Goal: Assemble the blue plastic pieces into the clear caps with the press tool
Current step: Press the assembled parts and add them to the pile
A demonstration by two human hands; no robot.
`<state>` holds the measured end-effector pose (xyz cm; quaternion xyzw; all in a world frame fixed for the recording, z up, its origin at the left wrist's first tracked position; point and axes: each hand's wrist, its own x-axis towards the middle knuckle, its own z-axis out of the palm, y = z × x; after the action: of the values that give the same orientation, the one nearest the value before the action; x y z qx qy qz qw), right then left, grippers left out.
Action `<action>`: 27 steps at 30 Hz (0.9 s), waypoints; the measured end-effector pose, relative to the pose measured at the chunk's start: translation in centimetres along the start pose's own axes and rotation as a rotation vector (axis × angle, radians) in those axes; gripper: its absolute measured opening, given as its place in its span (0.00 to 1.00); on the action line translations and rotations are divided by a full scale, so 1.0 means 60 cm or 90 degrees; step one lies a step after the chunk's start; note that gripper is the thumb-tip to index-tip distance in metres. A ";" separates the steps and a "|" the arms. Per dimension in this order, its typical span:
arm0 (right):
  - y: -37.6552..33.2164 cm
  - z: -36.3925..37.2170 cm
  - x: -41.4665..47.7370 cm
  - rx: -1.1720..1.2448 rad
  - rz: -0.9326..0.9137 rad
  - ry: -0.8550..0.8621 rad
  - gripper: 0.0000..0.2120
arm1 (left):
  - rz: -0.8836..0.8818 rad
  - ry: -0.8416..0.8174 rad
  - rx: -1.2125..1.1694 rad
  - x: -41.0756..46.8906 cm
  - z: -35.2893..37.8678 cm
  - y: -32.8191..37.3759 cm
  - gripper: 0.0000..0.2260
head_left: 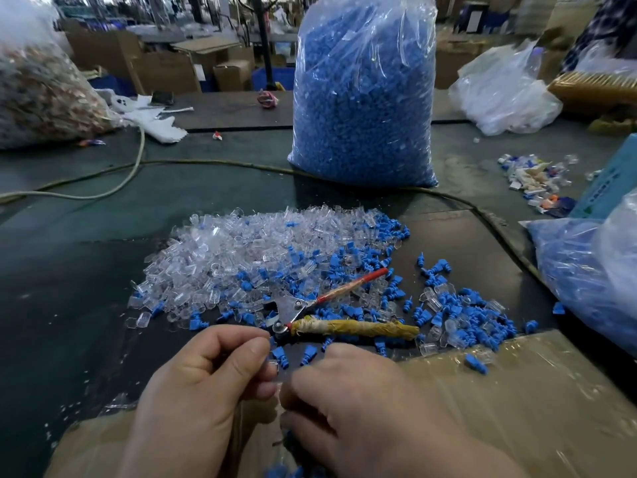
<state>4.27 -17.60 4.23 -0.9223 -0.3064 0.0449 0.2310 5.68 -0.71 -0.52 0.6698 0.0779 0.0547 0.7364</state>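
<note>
**Nearest the viewpoint.** I see both hands meeting over a sheet of taped cardboard (517, 391). The left hand (206, 384) is curled, with thumb and forefinger pinching a single clear cap (273, 366) at their tips. The right hand (362, 401) lies knuckles-up against the left, its fingers folded under. I cannot tell whether they hold anything, as the back of the hand hides them.

**Just beyond the fingertips.** A few loose blue pieces (307, 355) lie on the dark worktop (69, 270). The press tool (358, 328) lies flat here, and neither hand grips it. Its plier-like metal head sits close beside the left forefinger. One handle, wrapped in yellow tape, points away to the right. The other, red, angles up and to the right across the parts.

**Beyond the tool.** Ahead of the left hand spreads a broad heap of clear caps (241, 257). Ahead and to the right of the right hand, more blue pieces lie scattered among a few caps.

**Right of the right hand.** A clear bag (593, 277) of blue parts lies at the frame edge.

**Farthest.** Straight ahead of the hands, a tall clear sack (362, 98) of blue parts stands upright, with a cable (206, 162) running across the worktop at its foot. Far to the left rests a second sack (41, 91) with mixed-coloured contents. Far to the right lies a small mixed heap (534, 181) of white, blue and orange parts.
</note>
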 end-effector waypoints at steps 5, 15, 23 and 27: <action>-0.005 -0.006 -0.005 0.098 0.026 0.111 0.13 | 0.028 -0.015 0.081 -0.011 0.008 0.011 0.08; 0.003 0.006 -0.011 0.090 -0.054 0.265 0.07 | -0.104 -0.146 -0.046 -0.025 0.010 0.038 0.12; 0.018 0.007 -0.004 0.118 -0.087 0.259 0.10 | -0.070 -0.183 -0.031 -0.026 0.009 0.033 0.14; 0.019 0.012 -0.002 0.094 -0.088 0.231 0.08 | -0.007 -0.152 0.041 -0.026 0.007 0.020 0.13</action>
<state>4.67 -18.19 3.08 -0.8728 -0.3182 -0.1158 0.3516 4.27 -1.28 0.75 0.6945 -0.0050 -0.0318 0.7187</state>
